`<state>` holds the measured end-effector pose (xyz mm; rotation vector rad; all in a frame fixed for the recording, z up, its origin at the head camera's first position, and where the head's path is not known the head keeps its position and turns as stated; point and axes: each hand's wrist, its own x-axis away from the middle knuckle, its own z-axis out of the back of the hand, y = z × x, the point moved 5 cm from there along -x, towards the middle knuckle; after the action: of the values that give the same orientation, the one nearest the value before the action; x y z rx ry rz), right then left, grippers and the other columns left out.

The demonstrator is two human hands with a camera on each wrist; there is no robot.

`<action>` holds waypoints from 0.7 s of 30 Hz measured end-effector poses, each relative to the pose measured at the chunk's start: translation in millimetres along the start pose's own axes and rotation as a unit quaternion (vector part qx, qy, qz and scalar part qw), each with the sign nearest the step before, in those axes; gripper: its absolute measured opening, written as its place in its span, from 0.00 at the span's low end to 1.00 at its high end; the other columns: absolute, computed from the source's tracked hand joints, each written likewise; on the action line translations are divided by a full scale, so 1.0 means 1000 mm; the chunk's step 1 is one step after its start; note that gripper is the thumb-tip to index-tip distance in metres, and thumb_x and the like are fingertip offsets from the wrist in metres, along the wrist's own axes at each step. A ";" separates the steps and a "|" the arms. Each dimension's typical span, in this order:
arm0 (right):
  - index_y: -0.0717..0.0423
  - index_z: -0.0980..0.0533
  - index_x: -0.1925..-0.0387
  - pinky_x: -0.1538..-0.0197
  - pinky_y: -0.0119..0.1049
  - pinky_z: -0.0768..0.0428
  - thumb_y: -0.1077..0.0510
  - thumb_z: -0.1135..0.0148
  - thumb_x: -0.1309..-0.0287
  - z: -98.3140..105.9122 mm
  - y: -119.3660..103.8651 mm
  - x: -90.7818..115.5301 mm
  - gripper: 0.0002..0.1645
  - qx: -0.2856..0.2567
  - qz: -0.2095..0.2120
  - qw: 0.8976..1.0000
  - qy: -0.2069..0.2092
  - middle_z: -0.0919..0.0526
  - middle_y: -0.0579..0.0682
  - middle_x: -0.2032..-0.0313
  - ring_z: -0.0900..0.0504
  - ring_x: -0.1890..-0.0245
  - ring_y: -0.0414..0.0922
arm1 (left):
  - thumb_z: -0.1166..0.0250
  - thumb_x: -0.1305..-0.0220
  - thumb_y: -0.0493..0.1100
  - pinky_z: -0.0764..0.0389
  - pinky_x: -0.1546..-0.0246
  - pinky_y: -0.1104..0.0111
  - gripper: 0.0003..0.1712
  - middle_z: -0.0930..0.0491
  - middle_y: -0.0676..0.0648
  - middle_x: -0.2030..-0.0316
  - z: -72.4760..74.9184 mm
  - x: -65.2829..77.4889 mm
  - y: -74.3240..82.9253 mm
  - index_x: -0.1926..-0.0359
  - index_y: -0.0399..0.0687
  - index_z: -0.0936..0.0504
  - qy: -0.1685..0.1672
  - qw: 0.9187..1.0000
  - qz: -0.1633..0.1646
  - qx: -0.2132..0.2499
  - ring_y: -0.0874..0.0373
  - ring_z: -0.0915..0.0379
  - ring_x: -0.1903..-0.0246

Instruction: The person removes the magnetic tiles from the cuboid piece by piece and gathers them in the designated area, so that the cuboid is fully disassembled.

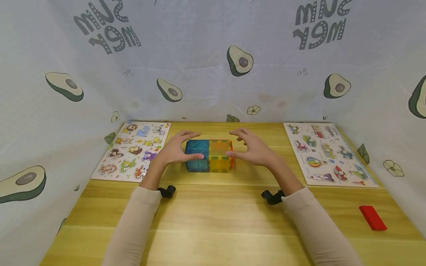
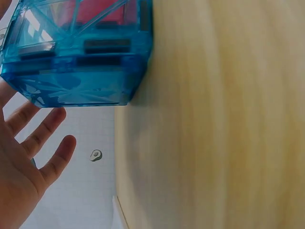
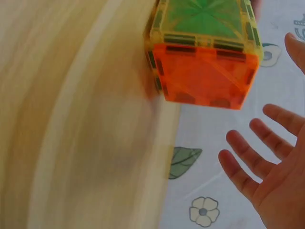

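Observation:
A box of translucent magnetic tiles stands on the table in the head view. Its left half is a blue cube (image 1: 197, 162), its right half a yellow cube (image 1: 219, 165) with an orange end tile (image 3: 205, 76). My left hand (image 1: 178, 149) is spread around the blue end, thumb in front and fingers behind; whether it touches the tiles I cannot tell. At the other end my right hand (image 1: 254, 149) is held with fingers spread, apart from the orange tile in the right wrist view. Through the tiles, green and red patches show.
An animal puzzle board (image 1: 133, 151) lies at the back left, and a vehicle puzzle board (image 1: 327, 153) at the back right. Near the right edge of the wooden table (image 1: 213, 221) lies a red block (image 1: 372, 218). A white avocado-print cloth (image 1: 206, 55) hangs behind and at both sides.

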<state>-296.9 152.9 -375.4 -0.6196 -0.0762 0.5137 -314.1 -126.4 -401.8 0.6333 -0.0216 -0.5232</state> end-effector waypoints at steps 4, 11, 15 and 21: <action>0.44 0.35 0.24 0.40 0.60 0.21 0.32 0.30 0.41 -0.009 -0.001 -0.001 0.49 -0.013 0.003 1.000 -0.001 0.35 0.52 0.28 0.26 0.35 0.58 | 0.27 0.47 0.71 0.37 0.29 0.35 0.48 0.36 0.46 0.25 -0.005 0.000 -0.001 0.26 0.70 0.30 -0.005 1.000 -0.005 0.006 0.41 0.41 0.25; 0.48 0.32 0.26 0.39 0.59 0.21 0.35 0.27 0.42 -0.017 0.000 -0.004 0.48 -0.027 0.003 1.000 0.001 0.31 0.53 0.32 0.25 0.37 0.59 | 0.25 0.46 0.67 0.36 0.30 0.36 0.46 0.34 0.45 0.26 -0.006 0.000 0.001 0.27 0.65 0.27 -0.012 1.000 -0.002 0.010 0.41 0.39 0.27; 0.48 0.31 0.26 0.38 0.58 0.21 0.36 0.27 0.43 -0.020 0.001 -0.006 0.48 -0.034 0.000 0.999 0.005 0.31 0.53 0.33 0.25 0.38 0.59 | 0.26 0.46 0.67 0.33 0.30 0.38 0.46 0.33 0.46 0.26 -0.006 -0.001 -0.001 0.26 0.66 0.28 -0.014 1.000 -0.004 0.013 0.42 0.38 0.27; 0.49 0.30 0.27 0.37 0.56 0.21 0.36 0.25 0.44 -0.023 0.001 -0.008 0.48 -0.038 -0.002 0.999 0.008 0.32 0.53 0.36 0.27 0.39 0.56 | 0.25 0.46 0.67 0.26 0.34 0.44 0.46 0.29 0.48 0.28 -0.008 -0.001 -0.001 0.27 0.65 0.27 -0.010 0.999 -0.013 0.031 0.46 0.31 0.32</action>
<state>-299.1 137.0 -393.9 -0.6982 -0.0821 0.5043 -314.1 -122.3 -408.4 0.6898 -0.0493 -0.5549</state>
